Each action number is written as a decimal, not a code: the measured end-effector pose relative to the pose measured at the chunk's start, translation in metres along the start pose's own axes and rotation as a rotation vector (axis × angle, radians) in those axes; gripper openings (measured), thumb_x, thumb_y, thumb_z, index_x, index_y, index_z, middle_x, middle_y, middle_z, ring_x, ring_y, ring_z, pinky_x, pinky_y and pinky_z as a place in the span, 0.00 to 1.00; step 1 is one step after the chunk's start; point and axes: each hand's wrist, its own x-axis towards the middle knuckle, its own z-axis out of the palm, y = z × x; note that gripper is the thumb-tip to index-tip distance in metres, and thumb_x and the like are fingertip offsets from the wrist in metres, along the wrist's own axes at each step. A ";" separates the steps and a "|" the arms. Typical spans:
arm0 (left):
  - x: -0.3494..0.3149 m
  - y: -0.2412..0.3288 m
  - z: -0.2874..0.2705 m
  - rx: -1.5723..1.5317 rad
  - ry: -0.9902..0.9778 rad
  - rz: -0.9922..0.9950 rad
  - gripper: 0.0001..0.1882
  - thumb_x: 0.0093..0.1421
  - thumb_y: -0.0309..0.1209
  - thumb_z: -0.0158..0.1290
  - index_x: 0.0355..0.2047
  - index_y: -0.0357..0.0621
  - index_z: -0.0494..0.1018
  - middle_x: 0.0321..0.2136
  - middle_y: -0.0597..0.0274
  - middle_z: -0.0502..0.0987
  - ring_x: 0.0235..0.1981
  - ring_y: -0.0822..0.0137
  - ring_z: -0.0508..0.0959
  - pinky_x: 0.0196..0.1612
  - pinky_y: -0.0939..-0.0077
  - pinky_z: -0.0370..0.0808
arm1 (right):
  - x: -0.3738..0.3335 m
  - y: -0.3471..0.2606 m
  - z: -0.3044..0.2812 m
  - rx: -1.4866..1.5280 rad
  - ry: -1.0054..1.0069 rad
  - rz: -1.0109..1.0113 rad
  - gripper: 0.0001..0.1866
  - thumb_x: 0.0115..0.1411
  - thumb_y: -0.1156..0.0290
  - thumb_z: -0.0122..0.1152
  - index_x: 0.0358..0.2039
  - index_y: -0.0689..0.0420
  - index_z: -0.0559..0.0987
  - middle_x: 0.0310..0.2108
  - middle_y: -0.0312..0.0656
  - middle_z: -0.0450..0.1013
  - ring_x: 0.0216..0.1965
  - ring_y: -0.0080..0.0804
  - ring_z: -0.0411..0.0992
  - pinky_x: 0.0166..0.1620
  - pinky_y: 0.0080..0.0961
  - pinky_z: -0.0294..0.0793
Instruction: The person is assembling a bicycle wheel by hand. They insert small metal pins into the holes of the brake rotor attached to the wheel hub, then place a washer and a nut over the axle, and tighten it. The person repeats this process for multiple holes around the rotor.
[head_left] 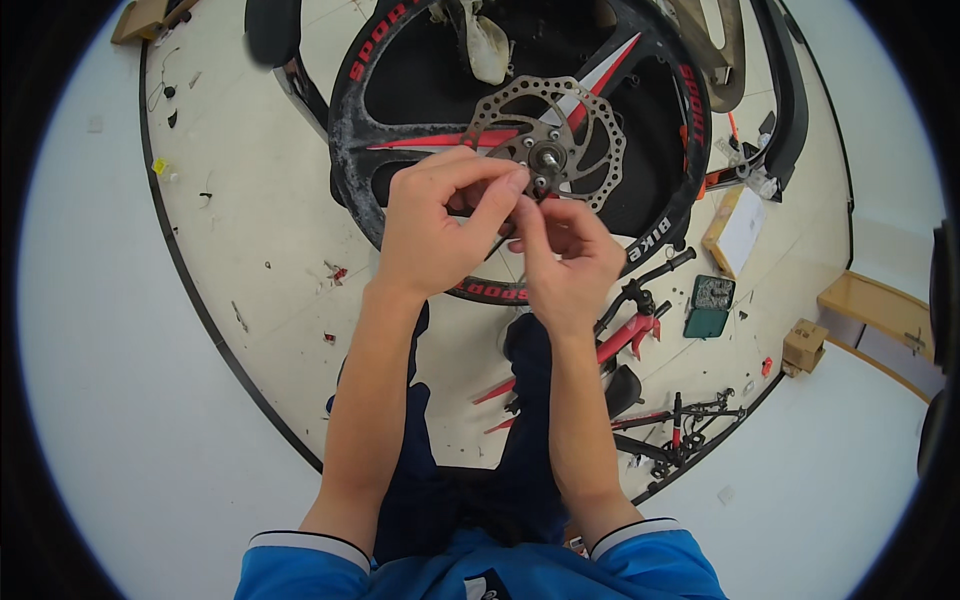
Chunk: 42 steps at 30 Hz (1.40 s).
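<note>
My left hand (445, 215) and my right hand (570, 262) meet in front of the hub of a black bicycle wheel (352, 160) with red and white spokes. Thumb and forefinger are pinched together on both. A small, dark, thin thing shows between the fingertips, too little of it to name. Just beyond them, a perforated metal brake disc (603, 118) is fixed to the hub (549, 156) by several bolts, with the axle end standing out of its centre. My fingers cover the disc's near left part; whether they touch it I cannot tell.
A red bicycle frame (625, 338) and a black frame with parts (680, 435) lie to the right. Past the wheel's right side are an open green case (707, 322) of small parts and a white-topped box (735, 232). Small scraps (337, 272) litter the floor at left.
</note>
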 end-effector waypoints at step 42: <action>0.004 -0.009 0.003 0.117 0.053 -0.048 0.08 0.63 0.28 0.60 0.31 0.34 0.82 0.23 0.61 0.75 0.19 0.72 0.73 0.24 0.78 0.69 | 0.010 0.013 0.021 0.376 -0.125 0.373 0.09 0.70 0.72 0.57 0.36 0.66 0.79 0.26 0.40 0.80 0.24 0.21 0.78 0.25 0.17 0.76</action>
